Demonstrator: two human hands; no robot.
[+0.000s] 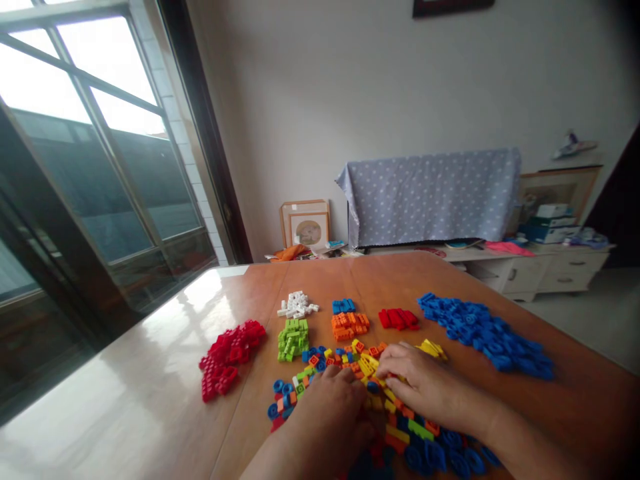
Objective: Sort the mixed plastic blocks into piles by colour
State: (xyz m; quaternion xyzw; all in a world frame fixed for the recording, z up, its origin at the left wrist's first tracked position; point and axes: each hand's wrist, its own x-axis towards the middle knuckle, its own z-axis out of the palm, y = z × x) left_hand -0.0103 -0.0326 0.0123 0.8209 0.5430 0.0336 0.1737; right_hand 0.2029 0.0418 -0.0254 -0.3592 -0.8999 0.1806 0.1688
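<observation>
A mixed pile of plastic building blocks (397,433) lies at the table's near side, in blue, orange, yellow, green and red. Over its middle is my left hand (333,407), back upward, fingers curled down among the pieces; the fingertips and anything in them are hidden. My right hand (425,380) reaches in from the right with bent fingers and thumb close together, beside some yellow blocks (368,365). What it grips, if anything, cannot be made out. More yellow pieces (431,349) lie just beyond this hand.
Sorted heaps surround the pile: red bricks (231,357) left, green (293,340) and white (298,305) behind, orange (350,325) and small blue (343,305) at centre, red strips (399,318), and a long blue heap (485,333) right. The wooden table (165,380) reaches toward a low cabinet (570,270).
</observation>
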